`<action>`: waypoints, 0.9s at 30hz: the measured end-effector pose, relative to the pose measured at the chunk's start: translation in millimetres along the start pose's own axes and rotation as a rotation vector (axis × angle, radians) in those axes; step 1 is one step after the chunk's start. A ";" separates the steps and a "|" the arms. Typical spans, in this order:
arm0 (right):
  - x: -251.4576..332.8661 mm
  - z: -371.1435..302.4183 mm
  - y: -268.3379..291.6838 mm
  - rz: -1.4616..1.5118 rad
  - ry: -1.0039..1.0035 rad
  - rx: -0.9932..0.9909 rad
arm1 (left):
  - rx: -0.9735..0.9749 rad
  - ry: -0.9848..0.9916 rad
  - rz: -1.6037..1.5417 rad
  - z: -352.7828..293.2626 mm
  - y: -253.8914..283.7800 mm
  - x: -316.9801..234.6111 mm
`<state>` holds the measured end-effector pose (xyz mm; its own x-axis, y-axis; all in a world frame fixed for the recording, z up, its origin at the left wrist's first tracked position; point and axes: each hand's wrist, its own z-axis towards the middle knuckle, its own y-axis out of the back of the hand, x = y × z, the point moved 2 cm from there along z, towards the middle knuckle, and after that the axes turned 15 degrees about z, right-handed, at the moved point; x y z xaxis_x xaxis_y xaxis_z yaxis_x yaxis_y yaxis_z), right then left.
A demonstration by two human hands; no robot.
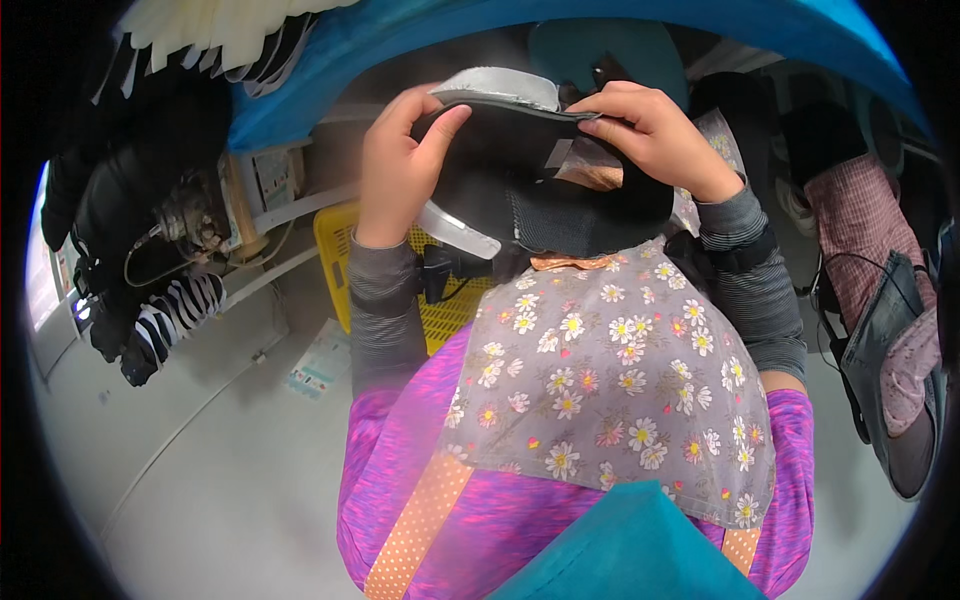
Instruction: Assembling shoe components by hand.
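Observation:
In front of my chest I hold up a black fabric piece (480,175) by its far edge. A shiny silver band (500,88) runs along that edge, and a silver strip (460,232) hangs at its lower left. My left hand (395,170) pinches the edge at the left between thumb and fingers. At the right end of the band, my right hand (665,140) is closed on the same edge. A pale, see-through-looking patch (590,165) shows on the black surface near my right hand. The lower edge hangs just above my flowered apron (610,370).
A yellow plastic basket (335,265) stands behind my left forearm. Blue cloth (400,50) arches across the far side. Black-and-white striped pieces (175,320) hang at the left beside dark machinery (195,215). Another person's checked sleeve (865,210) is at the right. A cable (180,430) runs over the floor.

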<state>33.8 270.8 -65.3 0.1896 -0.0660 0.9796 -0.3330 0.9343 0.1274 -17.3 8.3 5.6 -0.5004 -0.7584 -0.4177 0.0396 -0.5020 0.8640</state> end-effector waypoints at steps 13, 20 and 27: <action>37.3 23.7 -25.3 -0.387 0.147 -0.285 | 0.230 0.046 -0.074 6.5 12.2 -22.6; 15.8 3.5 -18.7 -0.446 0.144 -0.154 | 0.356 -0.032 0.075 0.6 29.2 -28.5; 28.8 4.5 -17.0 -0.447 0.235 -0.175 | 0.173 0.141 0.295 7.0 37.8 -39.3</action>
<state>40.7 251.4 -38.5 0.4858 -0.4097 0.7721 -0.0170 0.8788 0.4770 -2.2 22.0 56.7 -0.3647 -0.9159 -0.1677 0.0114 -0.1845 0.9828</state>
